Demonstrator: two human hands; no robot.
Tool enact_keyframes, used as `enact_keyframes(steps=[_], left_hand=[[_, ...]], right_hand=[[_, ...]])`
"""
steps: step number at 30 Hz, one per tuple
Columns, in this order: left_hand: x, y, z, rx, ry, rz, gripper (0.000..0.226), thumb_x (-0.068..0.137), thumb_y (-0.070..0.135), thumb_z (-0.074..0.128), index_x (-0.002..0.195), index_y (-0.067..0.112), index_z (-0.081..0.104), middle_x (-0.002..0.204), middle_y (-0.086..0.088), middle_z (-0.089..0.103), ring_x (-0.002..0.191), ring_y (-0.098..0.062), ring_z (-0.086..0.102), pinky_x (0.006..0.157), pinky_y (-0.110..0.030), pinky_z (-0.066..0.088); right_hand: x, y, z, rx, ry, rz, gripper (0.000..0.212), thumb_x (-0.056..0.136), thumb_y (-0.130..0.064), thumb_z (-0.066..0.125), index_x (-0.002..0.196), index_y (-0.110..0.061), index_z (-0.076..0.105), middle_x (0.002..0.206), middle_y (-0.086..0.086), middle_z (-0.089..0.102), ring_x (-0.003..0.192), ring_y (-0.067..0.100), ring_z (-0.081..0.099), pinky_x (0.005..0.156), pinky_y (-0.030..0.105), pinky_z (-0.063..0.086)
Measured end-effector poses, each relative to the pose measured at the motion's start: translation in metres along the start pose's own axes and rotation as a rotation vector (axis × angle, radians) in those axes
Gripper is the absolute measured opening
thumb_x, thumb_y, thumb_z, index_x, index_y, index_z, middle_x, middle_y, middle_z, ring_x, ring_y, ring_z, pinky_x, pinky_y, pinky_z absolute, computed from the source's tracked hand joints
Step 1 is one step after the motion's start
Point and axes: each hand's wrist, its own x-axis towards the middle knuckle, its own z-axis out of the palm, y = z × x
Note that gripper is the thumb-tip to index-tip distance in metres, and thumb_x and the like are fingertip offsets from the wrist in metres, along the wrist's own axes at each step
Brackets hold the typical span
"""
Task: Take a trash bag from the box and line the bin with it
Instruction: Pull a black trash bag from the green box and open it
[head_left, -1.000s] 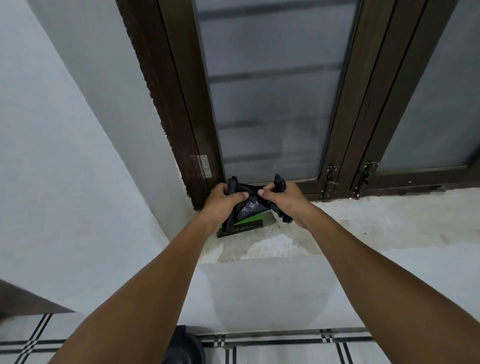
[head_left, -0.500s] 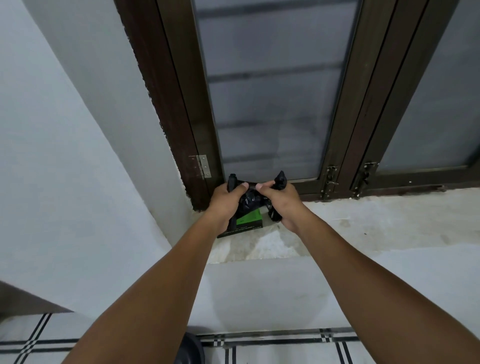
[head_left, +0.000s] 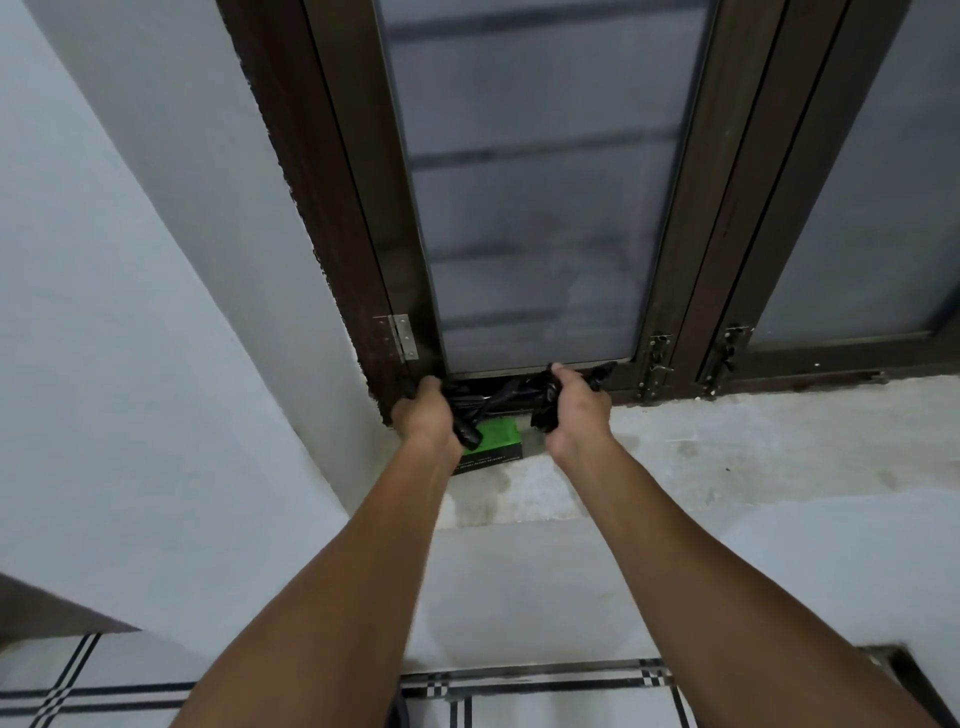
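A green and black box (head_left: 492, 447) lies on the concrete window sill (head_left: 727, 447), just below my hands. My left hand (head_left: 423, 413) and my right hand (head_left: 576, 410) each grip one end of a crumpled black trash bag (head_left: 498, 397), stretched between them above the box. Loose bag ends stick out past each fist. Only a sliver of a dark round object, possibly the bin (head_left: 397, 712), shows between my forearms at the bottom edge.
A dark wooden window frame (head_left: 332, 208) with frosted panes rises right behind my hands, with a hinge (head_left: 402, 338) and latches (head_left: 657, 358). A white wall stands at the left. Tiled floor with black lines (head_left: 519, 686) lies below.
My hands have drawn apart, left going left and right going right, pulling the bunched bag out wider. The box under them shows more of its green top.
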Motion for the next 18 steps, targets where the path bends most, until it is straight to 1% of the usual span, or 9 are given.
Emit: enact_keyframes(steps=[1,3,4,7,9,11,13,16,18], left_hand=[[0.007,0.006,-0.007,0.031,0.044,0.035,0.017,0.095,0.019,0.063,0.108,0.009,0.058,0.102,-0.011,0.068,0.078,-0.025,0.065,0.068,-0.029,0.059],[0.018,0.011,-0.016,0.151,0.021,0.104,0.028,0.096,0.028,0.064,0.115,0.009,0.063,0.11,-0.009,0.069,0.09,-0.026,0.063,0.076,-0.029,0.048],[0.021,0.01,-0.017,0.186,-0.023,0.11,0.027,0.096,0.032,0.065,0.113,0.011,0.064,0.109,-0.007,0.069,0.092,-0.025,0.061,0.081,-0.029,0.044],[0.018,0.011,-0.011,0.315,-0.141,0.124,0.021,0.099,0.041,0.061,0.096,0.02,0.06,0.091,0.004,0.063,0.082,-0.017,0.057,0.083,-0.03,0.04],[0.018,0.012,-0.009,0.404,-0.156,0.192,0.023,0.1,0.042,0.059,0.099,0.019,0.062,0.095,0.001,0.064,0.086,-0.019,0.06,0.083,-0.03,0.042],[0.021,0.014,-0.009,0.422,-0.138,0.218,0.024,0.1,0.04,0.059,0.102,0.017,0.064,0.1,-0.003,0.066,0.093,-0.024,0.062,0.083,-0.031,0.044],[0.023,0.016,-0.009,0.453,-0.121,0.234,0.024,0.1,0.039,0.058,0.102,0.016,0.065,0.101,-0.005,0.067,0.093,-0.026,0.062,0.082,-0.031,0.044],[0.025,0.016,-0.007,0.567,-0.107,0.291,0.029,0.1,0.039,0.058,0.103,0.012,0.066,0.099,-0.008,0.067,0.09,-0.028,0.063,0.077,-0.031,0.044],[0.027,0.013,-0.007,0.629,-0.114,0.319,0.03,0.1,0.04,0.057,0.103,0.011,0.067,0.099,-0.01,0.069,0.09,-0.03,0.065,0.075,-0.032,0.045]], right_hand=[[0.005,-0.005,-0.007,-0.015,0.012,-0.008,0.041,0.09,-0.021,0.076,0.123,-0.012,0.055,0.117,0.011,0.07,0.105,0.03,0.069,0.078,0.043,0.06],[0.014,-0.012,-0.017,-0.103,-0.032,-0.019,0.039,0.09,-0.026,0.077,0.122,-0.013,0.059,0.118,0.01,0.071,0.106,0.028,0.069,0.077,0.04,0.059],[0.016,-0.012,-0.02,-0.168,-0.072,-0.018,0.035,0.09,-0.028,0.077,0.119,-0.013,0.062,0.118,0.01,0.072,0.106,0.027,0.069,0.083,0.041,0.058],[0.016,-0.011,-0.022,-0.416,-0.221,-0.056,0.035,0.085,-0.037,0.081,0.109,-0.014,0.069,0.111,0.008,0.074,0.108,0.027,0.069,0.096,0.044,0.053],[0.011,-0.013,-0.021,-0.603,-0.323,-0.137,0.034,0.08,-0.042,0.085,0.095,-0.015,0.071,0.101,0.005,0.076,0.108,0.027,0.069,0.099,0.044,0.052],[0.007,-0.018,-0.022,-0.807,-0.414,-0.206,0.04,0.077,-0.044,0.086,0.097,-0.013,0.073,0.1,0.004,0.075,0.106,0.024,0.068,0.09,0.036,0.052],[0.0,-0.023,-0.024,-1.012,-0.519,-0.224,0.044,0.077,-0.047,0.085,0.103,-0.013,0.076,0.102,0.003,0.074,0.101,0.019,0.066,0.081,0.03,0.048],[-0.004,-0.027,-0.025,-1.266,-0.615,-0.177,0.048,0.074,-0.058,0.082,0.1,-0.018,0.078,0.104,0.002,0.073,0.099,0.017,0.065,0.086,0.033,0.048],[-0.005,-0.027,-0.025,-1.387,-0.654,-0.148,0.053,0.073,-0.062,0.081,0.098,-0.015,0.079,0.098,0.007,0.074,0.089,0.019,0.066,0.079,0.032,0.05]])
